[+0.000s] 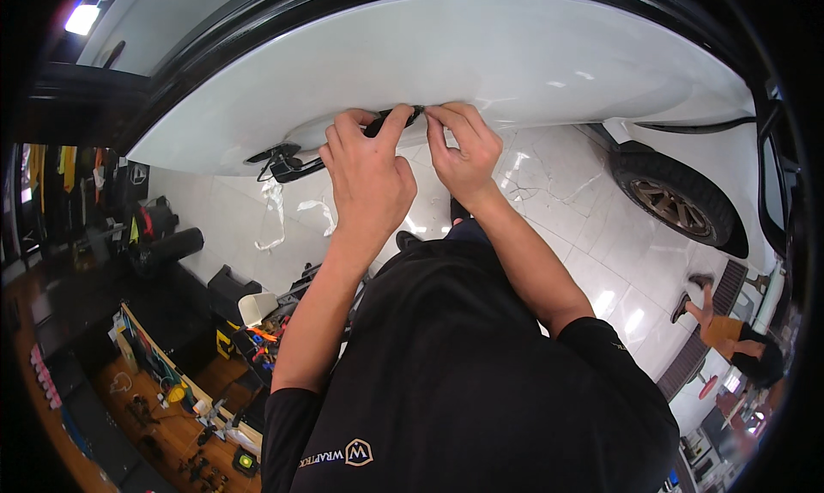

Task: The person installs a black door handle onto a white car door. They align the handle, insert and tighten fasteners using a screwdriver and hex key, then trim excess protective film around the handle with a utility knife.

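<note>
In front of me is the white car door (pixel 481 55), with a black door handle (pixel 300 172) along its lower outer side. The handle's left end stands away from the panel, and a thin dark loop hangs beside it. My left hand (pixel 369 175) has its fingers bent over the handle and covers the middle of it. At the handle's right end, my right hand (pixel 466 152) pinches with thumb and forefinger close to the left fingertips. Whatever is between those right fingers is too small to make out.
A black tyre (pixel 678 203) with a bronze wheel is at the right. Thin white scraps (pixel 273 214) lie on the tiled floor (pixel 566 184). Tools fill a cart (pixel 257 343) at lower left, beside a workbench (pixel 172 407). Another person (pixel 730 334) is at far right.
</note>
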### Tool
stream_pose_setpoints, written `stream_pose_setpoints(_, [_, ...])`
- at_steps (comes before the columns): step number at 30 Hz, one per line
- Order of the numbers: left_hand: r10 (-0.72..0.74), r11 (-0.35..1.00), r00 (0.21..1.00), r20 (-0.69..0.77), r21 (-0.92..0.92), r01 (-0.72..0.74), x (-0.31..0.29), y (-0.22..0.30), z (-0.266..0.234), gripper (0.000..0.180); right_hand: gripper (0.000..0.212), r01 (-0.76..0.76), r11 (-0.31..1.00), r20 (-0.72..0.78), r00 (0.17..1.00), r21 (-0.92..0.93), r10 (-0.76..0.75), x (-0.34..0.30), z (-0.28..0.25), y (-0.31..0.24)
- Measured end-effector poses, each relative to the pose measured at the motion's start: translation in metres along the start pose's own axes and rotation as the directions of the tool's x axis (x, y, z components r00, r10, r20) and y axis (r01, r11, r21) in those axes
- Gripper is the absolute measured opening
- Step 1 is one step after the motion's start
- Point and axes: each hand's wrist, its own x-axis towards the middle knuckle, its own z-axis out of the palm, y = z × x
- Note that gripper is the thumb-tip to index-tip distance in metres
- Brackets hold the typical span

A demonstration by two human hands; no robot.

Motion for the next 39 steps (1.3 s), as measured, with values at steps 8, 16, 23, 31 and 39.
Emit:
stream_pose_setpoints(8, [0.006,1.0,1.0,-0.021,0.0,-0.006,0.001,0.003,0.003,0.066,0.019,-0.038,0.999,-0.057,0.998,0.038,0.041,-0.005,0.008,0.0])
stream_pose_setpoints(16, [0.001,1.0,1.0,-0.009,0.003,-0.001,0.001,0.003,0.004,0.066,0.018,-0.074,0.995,0.007,0.997,0.059,0.074,-0.007,0.005,0.002])
stream_pose_setpoints(23, [-0.02,1.0,1.0,-0.006,-0.006,0.02,0.001,0.006,0.001,0.067,0.014,-0.06,0.995,0.126,0.991,0.084,0.049,0.003,-0.007,0.006])
stream_pose_setpoints(31, [-0.033,0.999,0.999,0.004,0.007,0.033,0.0,0.005,0.002,0.068,0.014,-0.081,0.994,0.263,0.963,0.069,0.06,-0.024,-0.019,0.011])
stream_pose_setpoints(39, [-0.013,1.0,1.0,-0.011,-0.01,0.013,0.001,0.004,0.002,0.068,0.019,0.0,0.995,0.021,1.0,0.097,-0.003,0.0,-0.002,0.011])
